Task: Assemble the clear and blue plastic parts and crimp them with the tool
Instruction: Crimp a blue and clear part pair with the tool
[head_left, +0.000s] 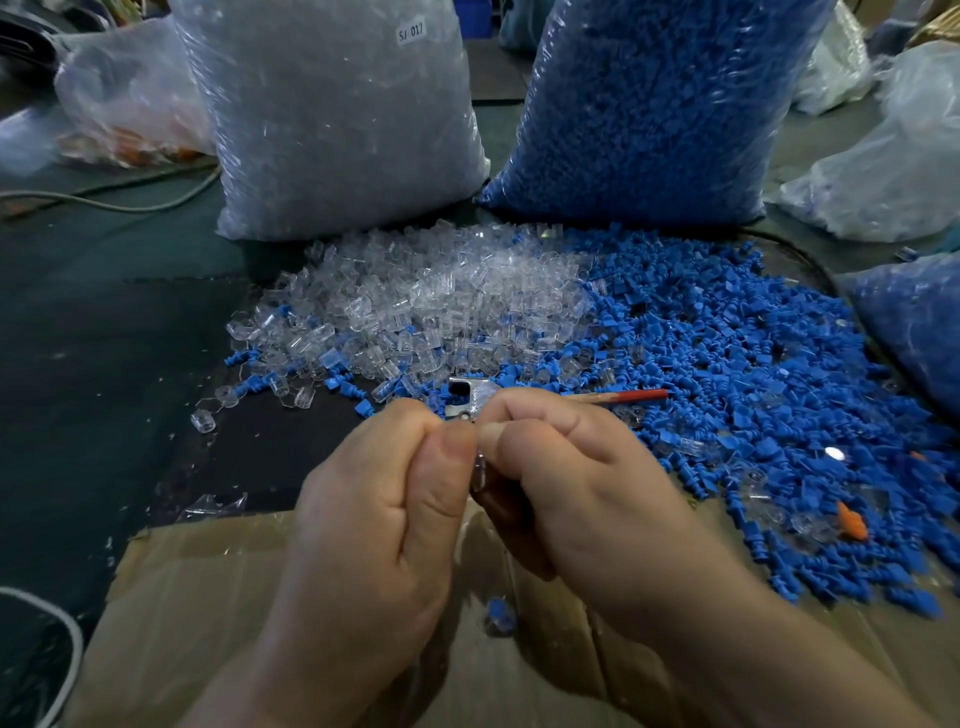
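Note:
My left hand (384, 499) and my right hand (571, 467) meet fingertip to fingertip at the centre, both with curled fingers pinching a small part that is almost fully hidden between them. A metal crimping tool (470, 396) with a red-tipped handle (636, 396) shows just beyond the knuckles, and my right hand seems to hold it. A heap of clear plastic parts (431, 306) lies behind the hands. A heap of blue plastic parts (737, 364) spreads to the right. One joined clear-and-blue piece (501, 616) lies on the cardboard below my hands.
A big bag of clear parts (337, 114) and a big bag of blue parts (660, 104) stand behind the heaps. Another blue bag (919, 322) is at the right edge. Brown cardboard (208, 597) covers the near table. Cables (119, 200) run at the left.

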